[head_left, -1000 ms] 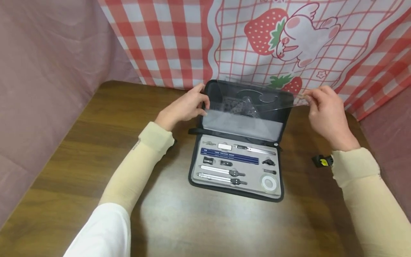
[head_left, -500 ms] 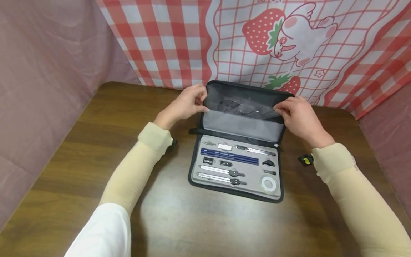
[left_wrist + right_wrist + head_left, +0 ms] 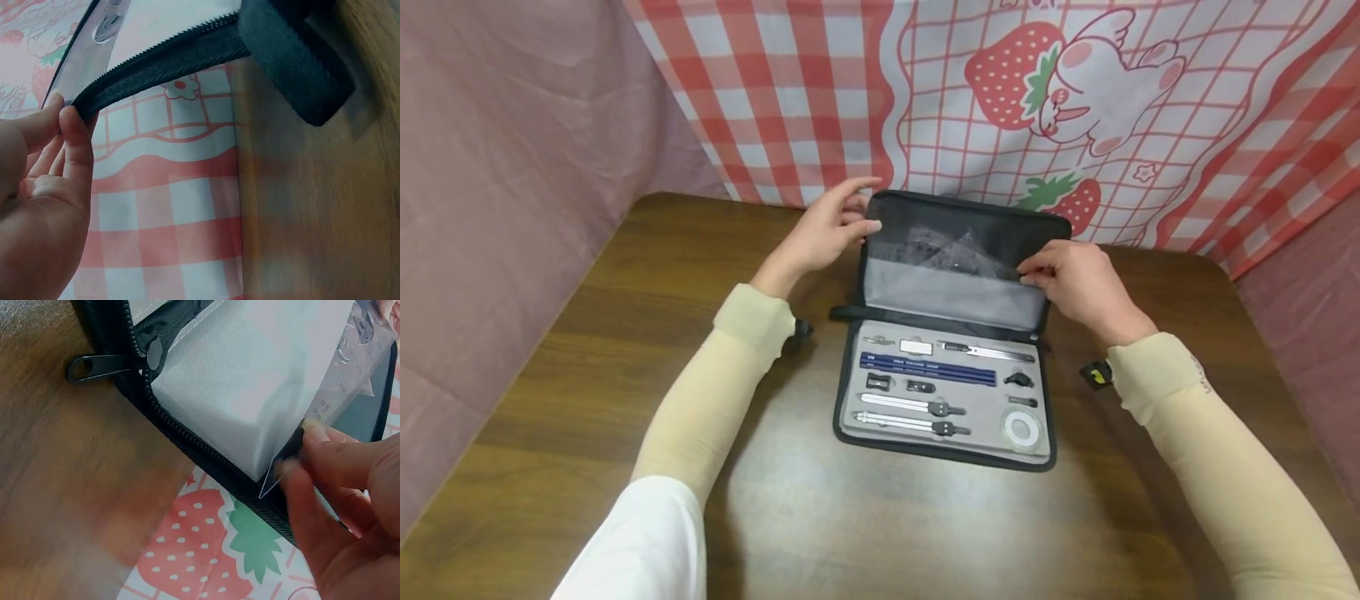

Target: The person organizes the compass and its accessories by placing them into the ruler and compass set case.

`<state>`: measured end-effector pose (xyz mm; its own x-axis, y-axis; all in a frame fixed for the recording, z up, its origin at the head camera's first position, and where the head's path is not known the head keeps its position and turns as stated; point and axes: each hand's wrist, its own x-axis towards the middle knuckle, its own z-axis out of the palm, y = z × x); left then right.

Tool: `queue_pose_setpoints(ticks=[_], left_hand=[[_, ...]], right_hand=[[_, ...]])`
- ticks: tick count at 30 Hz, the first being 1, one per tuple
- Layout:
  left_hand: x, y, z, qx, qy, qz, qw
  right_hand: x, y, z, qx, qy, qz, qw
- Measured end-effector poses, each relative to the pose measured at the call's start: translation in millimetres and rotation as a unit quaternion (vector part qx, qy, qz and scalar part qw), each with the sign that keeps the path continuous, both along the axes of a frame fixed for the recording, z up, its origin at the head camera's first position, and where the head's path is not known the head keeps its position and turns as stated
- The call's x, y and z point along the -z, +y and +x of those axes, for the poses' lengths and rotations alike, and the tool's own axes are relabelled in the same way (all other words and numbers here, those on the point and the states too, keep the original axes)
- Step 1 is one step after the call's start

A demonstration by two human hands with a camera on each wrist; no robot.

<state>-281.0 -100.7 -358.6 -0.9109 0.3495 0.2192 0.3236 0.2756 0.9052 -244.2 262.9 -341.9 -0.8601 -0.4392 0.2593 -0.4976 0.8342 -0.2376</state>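
Note:
A black zippered drawing-set case (image 3: 981, 423) lies unfolded on the table, its lid raised at the back. My left hand (image 3: 823, 233) holds the lid's left edge; in the left wrist view, thumb and fingertip pinch that zippered edge (image 3: 156, 65). With thumb and fingers, my right hand (image 3: 1078, 283) pinches a clear plastic drawing template (image 3: 322, 403) with printed numbers and cut-out curves. Its lower part sits in or behind the pale lid pocket (image 3: 955, 296); the exact depth cannot be told. A clear triangular outline shows there too.
The grey tray holds blue pencils (image 3: 925, 369), two compasses (image 3: 910, 423), an eraser (image 3: 916, 347), a cutter-like tool (image 3: 988, 351), small black parts and a tape roll (image 3: 1021, 429). A checked strawberry cloth (image 3: 820, 100) hangs right behind the lid. The brown wooden table (image 3: 625, 333) surrounds the case.
My right hand has moved left and down, bringing the clear template from above the lid's right side to the pocket. The lid and case have shifted slightly left, with my left hand following.

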Motion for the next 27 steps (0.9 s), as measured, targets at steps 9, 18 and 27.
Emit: queue_pose_setpoints(ticks=[9, 18, 27], left_hand=[[-2.5, -2.3, 0.0, 0.002, 0.024, -0.006, 0.9997], [-0.5, 1.7, 0.0, -0.028, 0.03, -0.002, 0.9992], [-2.4, 2.8, 0.9, -0.065, 0.056, -0.031, 0.9958]], right_hand=[[-0.4, 1.9, 2.2, -0.017, 0.064, -0.061, 0.996], [6.2, 31.0, 3.5, 0.118, -0.2, -0.297, 0.9263], [18.8, 39.1, 1.3, 0.076, -0.235, -0.227, 0.9422]])
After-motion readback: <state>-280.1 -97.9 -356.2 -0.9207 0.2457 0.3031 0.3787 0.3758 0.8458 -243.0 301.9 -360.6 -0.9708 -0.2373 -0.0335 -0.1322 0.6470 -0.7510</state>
